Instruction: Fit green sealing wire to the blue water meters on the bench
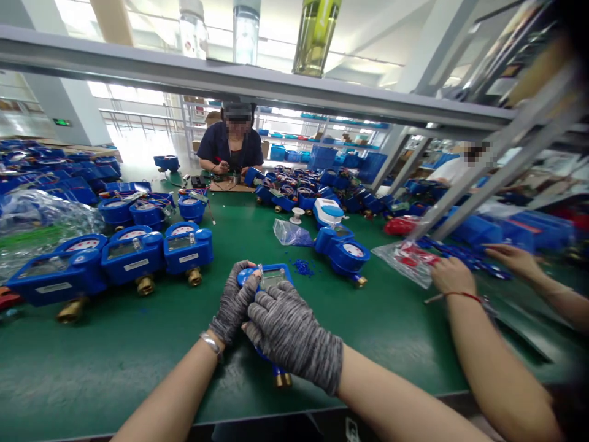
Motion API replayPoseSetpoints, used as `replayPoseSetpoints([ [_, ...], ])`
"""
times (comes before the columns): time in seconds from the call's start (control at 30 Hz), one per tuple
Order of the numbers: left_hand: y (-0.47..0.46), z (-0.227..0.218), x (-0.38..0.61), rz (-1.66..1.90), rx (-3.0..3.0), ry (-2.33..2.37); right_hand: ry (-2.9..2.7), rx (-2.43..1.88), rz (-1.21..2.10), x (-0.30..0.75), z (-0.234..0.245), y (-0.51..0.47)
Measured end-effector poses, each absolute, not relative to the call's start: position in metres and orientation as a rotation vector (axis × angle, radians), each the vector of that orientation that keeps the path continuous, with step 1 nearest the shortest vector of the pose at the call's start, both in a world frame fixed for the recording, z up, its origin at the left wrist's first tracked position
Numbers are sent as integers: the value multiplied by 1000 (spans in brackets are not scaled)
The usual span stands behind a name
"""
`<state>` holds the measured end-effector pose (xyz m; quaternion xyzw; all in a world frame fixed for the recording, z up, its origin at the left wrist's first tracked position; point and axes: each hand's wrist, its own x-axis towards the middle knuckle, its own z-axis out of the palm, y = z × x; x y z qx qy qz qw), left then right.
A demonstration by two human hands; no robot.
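Note:
A blue water meter [278,274] with a small display window lies at the table's front, and its brass fitting [282,379] pokes out below my hands. My left hand [234,302], in a grey fingerless glove, is closed round the meter's left side, thumb near the round lid. My right hand [292,331], gloved alike, lies across the meter with fingers bent over it and hides most of its body. Whether small parts are between the fingertips cannot be made out. Just beyond sit small blue pieces [302,267] and another blue water meter [347,250].
Finished-looking meters [133,255] stand in a row at left, near clear plastic wrap [41,221]. A co-worker's hands [455,276] work at right by a bag of red parts [407,258]. Another person [232,138] sits opposite. A shelf [257,80] with bottles spans overhead.

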<state>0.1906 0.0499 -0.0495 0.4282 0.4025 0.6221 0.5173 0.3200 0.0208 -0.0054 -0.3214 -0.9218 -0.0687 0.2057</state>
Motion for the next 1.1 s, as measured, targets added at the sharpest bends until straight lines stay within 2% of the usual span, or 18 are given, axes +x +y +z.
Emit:
replayPoseSetpoints([
  [0.23,49,-48,192,1457,1030,967,-2570,-951,-91,321,7,17],
  [0.33,48,-47,194,1409,1054,914,-2362,-883,201,348,0,31],
  [0.4,46,-44,196,1353,1044,863,-2047,-1088,318,376,-10,50],
  [0.5,42,-35,196,1284,1006,807,-1692,-1506,200,418,-30,81],
  [0.6,39,-24,191,1144,960,828,-1652,-1627,148,456,-39,102],
  [0.83,42,-21,180,1027,958,847,-1596,-1704,60,555,-1,102],
  [0.93,46,-23,174,1010,957,821,-1643,-1661,86,550,-10,106],
  [1.1,46,-19,160,923,862,806,-1783,-1537,204,478,-66,119],
])
